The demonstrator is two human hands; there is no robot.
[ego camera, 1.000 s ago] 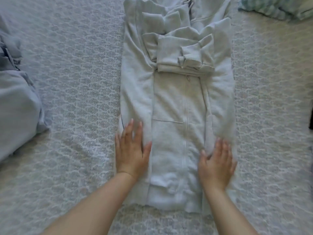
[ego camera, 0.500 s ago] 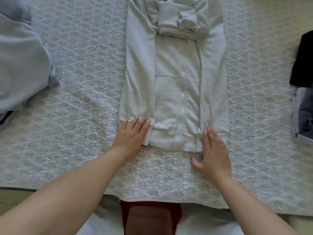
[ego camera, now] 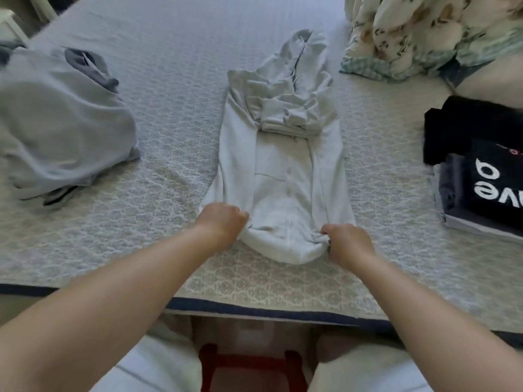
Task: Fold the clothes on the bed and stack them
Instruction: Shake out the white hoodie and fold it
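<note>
A pale grey zip hoodie lies lengthwise on the bed, its sides and sleeves folded onto the chest and its hood pointing away from me. My left hand grips the hem's left corner with curled fingers. At the hem's right corner my right hand grips a bunch of fabric. The hem bulges up and rounds between both hands. A folded stack with a black printed garment on top sits at the right edge.
A crumpled blue-grey heap of clothes lies at the left. A floral quilt is bunched at the back right. The bed's near edge with a dark trim runs just in front of me.
Both hands went from lying flat at the hem to gripping its two corners. The hem has lifted and curved. The camera has pulled back, showing more of the bed.
</note>
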